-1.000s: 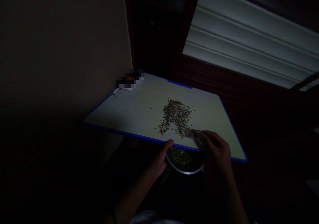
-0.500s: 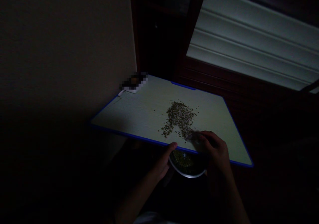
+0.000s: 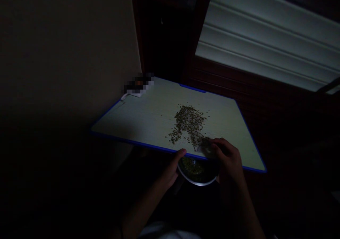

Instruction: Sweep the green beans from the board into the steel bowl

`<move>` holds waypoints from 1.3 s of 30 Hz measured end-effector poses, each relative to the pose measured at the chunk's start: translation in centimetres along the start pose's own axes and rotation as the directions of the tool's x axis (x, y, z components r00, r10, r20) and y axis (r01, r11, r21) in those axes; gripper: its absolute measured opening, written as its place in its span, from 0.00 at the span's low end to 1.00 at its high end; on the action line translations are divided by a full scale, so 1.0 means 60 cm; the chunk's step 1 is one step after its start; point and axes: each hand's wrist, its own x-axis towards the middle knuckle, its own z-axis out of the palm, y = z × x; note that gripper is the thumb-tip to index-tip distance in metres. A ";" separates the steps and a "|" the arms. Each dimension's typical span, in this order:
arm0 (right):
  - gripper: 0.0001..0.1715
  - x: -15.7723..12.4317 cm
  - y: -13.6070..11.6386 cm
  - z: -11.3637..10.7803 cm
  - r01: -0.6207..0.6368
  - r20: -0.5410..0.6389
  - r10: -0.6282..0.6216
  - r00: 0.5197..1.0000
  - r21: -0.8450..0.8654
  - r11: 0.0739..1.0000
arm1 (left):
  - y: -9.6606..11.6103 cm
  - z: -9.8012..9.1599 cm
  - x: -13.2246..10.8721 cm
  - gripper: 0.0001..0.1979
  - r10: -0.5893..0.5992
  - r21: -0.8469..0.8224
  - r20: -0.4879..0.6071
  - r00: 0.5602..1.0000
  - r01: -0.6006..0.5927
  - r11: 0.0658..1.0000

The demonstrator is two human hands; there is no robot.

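Dim scene, pale board-like tabletop with a blue edge point(image 3: 148, 115) carries a loose heap of small greenish-brown grains point(image 3: 189, 124) right of centre. Right hand point(image 3: 228, 159) rests on the near edge, fingers bent over the grains closest to it, holding what may be a small pale scraper, too blurred to tell. Left hand point(image 3: 172, 170) grips the rim of a round shiny metal bowl point(image 3: 198, 173) held just under the tabletop's near edge, thumb up against the blue edge; bowl already has grains in it. Small white object point(image 3: 131, 95) sits at the far left corner
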 end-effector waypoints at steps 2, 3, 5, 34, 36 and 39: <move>0.10 0.001 -0.001 0.000 0.002 0.003 -0.002 1.000 -0.003 1.000 | -0.001 0.000 0.002 0.20 0.003 -0.001 0.013 1.000 -0.003 1.000; 0.10 0.001 -0.001 0.000 0.002 0.008 -0.002 1.000 -0.006 1.000 | -0.002 0.000 0.003 0.20 0.010 -0.003 0.016 1.000 -0.010 1.000; 0.10 0.002 -0.003 0.001 0.001 0.019 -0.001 1.000 -0.011 1.000 | -0.004 0.000 0.006 0.22 0.021 -0.005 0.021 1.000 -0.021 1.000; 0.16 -0.010 0.028 -0.037 -0.109 -0.093 0.106 0.990 -0.031 0.994 | -0.002 -0.008 0.007 0.25 0.011 0.015 0.043 0.999 -0.012 1.000; 0.15 -0.009 0.024 -0.035 -0.106 -0.112 0.101 0.989 -0.037 0.994 | -0.003 -0.009 0.006 0.26 0.010 0.011 0.040 0.999 -0.010 1.000; 0.14 -0.006 0.015 -0.032 -0.100 -0.123 0.095 0.988 -0.038 0.994 | -0.004 -0.011 0.007 0.26 0.017 0.008 0.027 1.000 -0.017 1.000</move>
